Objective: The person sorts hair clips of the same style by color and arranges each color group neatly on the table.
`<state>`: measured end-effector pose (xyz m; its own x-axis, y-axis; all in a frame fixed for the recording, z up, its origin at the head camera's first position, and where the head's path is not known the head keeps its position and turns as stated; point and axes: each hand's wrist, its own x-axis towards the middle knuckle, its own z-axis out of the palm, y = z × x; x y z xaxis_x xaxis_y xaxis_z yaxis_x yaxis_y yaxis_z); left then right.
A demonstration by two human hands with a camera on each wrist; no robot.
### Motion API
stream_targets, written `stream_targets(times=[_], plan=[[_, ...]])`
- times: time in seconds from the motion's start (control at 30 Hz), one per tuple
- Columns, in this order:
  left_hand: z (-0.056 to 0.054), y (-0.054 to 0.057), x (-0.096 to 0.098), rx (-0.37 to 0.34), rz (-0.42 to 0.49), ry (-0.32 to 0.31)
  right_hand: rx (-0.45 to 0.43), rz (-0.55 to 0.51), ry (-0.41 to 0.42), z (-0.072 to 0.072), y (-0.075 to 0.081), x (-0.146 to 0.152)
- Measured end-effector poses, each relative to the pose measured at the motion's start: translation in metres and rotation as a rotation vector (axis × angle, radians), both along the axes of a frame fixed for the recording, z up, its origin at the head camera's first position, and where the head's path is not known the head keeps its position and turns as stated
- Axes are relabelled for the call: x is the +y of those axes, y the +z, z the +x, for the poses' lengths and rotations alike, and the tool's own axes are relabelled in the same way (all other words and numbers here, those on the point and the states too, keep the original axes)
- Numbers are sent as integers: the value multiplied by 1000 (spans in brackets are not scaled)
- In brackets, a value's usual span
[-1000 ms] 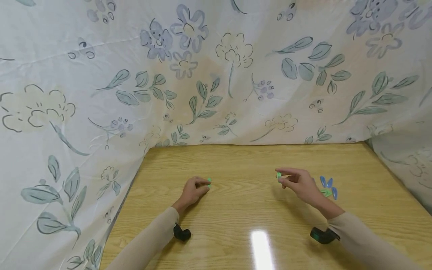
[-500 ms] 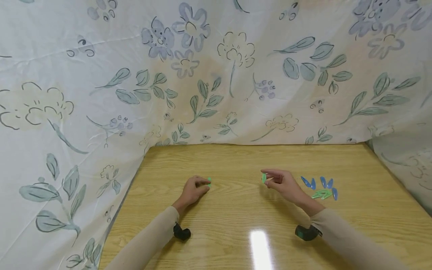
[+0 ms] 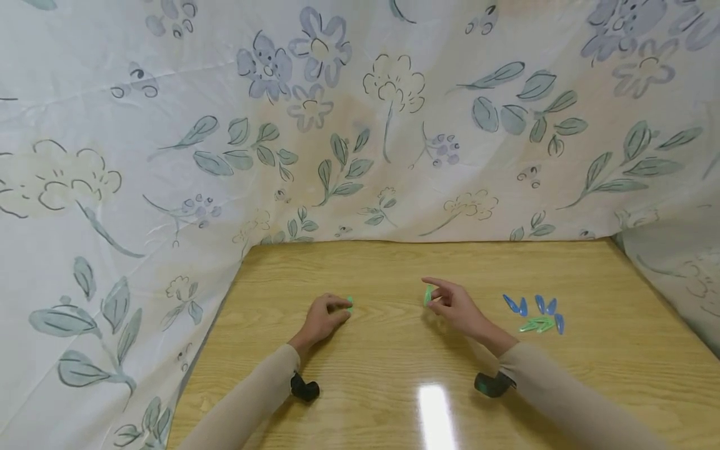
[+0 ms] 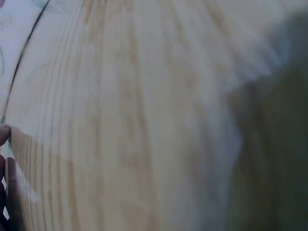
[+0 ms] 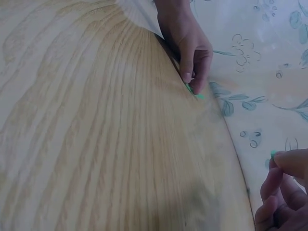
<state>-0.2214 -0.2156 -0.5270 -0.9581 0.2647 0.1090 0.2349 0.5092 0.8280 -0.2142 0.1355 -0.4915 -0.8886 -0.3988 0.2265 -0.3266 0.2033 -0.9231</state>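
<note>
My left hand [image 3: 328,314] rests low at the table's left middle, thumb and fingers pinching a small green hair clip [image 3: 350,304]; in the right wrist view that clip [image 5: 199,96] pokes out below the fingertips at the tabletop. Above the table, my right hand [image 3: 457,309] holds another green hair clip [image 3: 428,295] upright between thumb and fingers, its index finger extended. Only the tip of this clip [image 5: 273,153] shows in the right wrist view. Several green clips [image 3: 537,324] lie in a small heap to the right, with several blue clips [image 3: 510,303] around them.
The wooden table [image 3: 388,362] carries a bright light reflection near its front. A floral cloth [image 3: 360,125] hangs along the back and both sides. Each wrist wears a black device, such as the right one [image 3: 492,384].
My right hand has moved left with its green clip, away from the loose clips and towards my left hand. The heap it partly covered now shows fully. My left hand has stayed put.
</note>
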Motion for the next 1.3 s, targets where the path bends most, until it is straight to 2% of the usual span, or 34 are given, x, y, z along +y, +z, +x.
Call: stream_targets(times=[0.3,0.63,1.03,1.17,1.3], plan=[[0,1,1,-1,-1,6,-17,3,71,-7,-12,-27],[-1,-1,2,15,6,1,-30,21,99,-16,-19,-53],[-2,-2,1,16,-8,23,-69,83,103,-22,-17,-103],[-3,-2,1,16,-23,31,-43,125,88,-24,-24,-120],[-4,-1,1,12,-30,25,21,221,29,-27,-31,-131]])
